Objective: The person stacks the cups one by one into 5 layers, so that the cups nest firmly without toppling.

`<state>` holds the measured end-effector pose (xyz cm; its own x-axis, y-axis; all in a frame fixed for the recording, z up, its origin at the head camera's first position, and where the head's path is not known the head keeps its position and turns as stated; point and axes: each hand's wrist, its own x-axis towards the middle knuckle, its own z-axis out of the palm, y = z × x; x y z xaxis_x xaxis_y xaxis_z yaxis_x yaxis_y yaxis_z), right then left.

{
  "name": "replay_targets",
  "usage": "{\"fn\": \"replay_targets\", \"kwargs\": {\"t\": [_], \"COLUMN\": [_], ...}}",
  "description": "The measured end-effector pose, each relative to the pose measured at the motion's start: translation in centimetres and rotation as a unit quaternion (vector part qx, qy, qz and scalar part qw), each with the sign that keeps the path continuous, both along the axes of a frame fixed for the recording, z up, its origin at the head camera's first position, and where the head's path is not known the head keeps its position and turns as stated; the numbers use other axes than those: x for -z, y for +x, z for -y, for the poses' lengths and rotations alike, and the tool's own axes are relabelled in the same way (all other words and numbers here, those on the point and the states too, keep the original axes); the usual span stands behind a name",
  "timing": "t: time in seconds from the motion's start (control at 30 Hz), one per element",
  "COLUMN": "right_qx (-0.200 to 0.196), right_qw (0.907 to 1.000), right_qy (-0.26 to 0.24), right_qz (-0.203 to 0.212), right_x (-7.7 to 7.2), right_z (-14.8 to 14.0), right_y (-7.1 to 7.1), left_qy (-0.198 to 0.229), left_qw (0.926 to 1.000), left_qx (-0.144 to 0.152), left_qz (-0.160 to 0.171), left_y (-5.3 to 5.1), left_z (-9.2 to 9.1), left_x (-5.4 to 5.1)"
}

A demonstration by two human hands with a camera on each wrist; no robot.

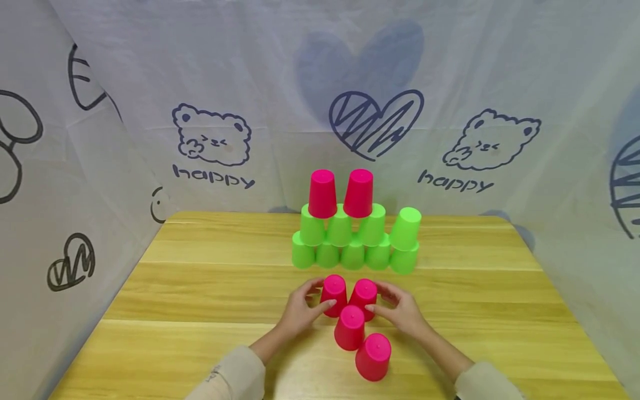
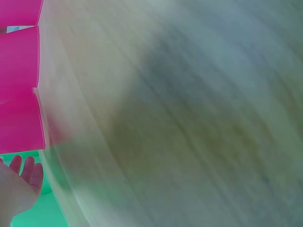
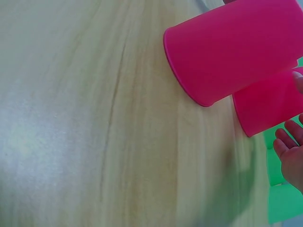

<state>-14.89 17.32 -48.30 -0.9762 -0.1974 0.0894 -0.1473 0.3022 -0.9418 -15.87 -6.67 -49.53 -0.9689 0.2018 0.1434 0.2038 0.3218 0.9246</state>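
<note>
Several upside-down pink cups stand on the near side of the table. My left hand grips the back left pink cup, thumb at its front and fingers behind it. Beside it, my right hand holds the back right pink cup between thumb and fingers. Closer to me are a middle pink cup and a front pink cup, neither held. In the right wrist view, part of the right hand shows beside the cups; the left hand is partly visible in its wrist view.
Behind the hands rises a stack: a bottom row of green cups, a second green row with a gap before its rightmost cup, and two pink cups on top. A printed white cloth surrounds the wooden table.
</note>
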Motion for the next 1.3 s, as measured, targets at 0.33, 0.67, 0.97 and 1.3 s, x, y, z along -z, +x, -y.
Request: {"fn": "replay_targets", "kwargs": {"t": [0.33, 0.67, 0.97, 1.3], "right_qx": [0.016, 0.014, 0.003, 0.001], "right_qw": [0.9995, 0.9992, 0.9998, 0.9998], "right_qy": [-0.012, -0.023, -0.019, -0.014], "right_qz": [0.024, 0.029, 0.007, 0.016], "right_x": [1.3, 1.8, 2.2, 2.4], "right_z": [0.4, 0.6, 0.6, 0.7], "right_y": [0.0, 0.0, -0.2, -0.3], "left_qy": [-0.006, -0.005, -0.002, -0.016], "left_qw": [0.9999, 0.9999, 0.9998, 0.9996], "left_qx": [0.014, 0.012, 0.020, 0.020], "left_qz": [0.007, 0.001, -0.003, -0.009], "left_y": [0.2, -0.1, -0.1, -0.3], "left_z": [-0.3, -0.6, -0.5, -0.6], "left_x": [0.1, 0.5, 0.8, 1.0]}}
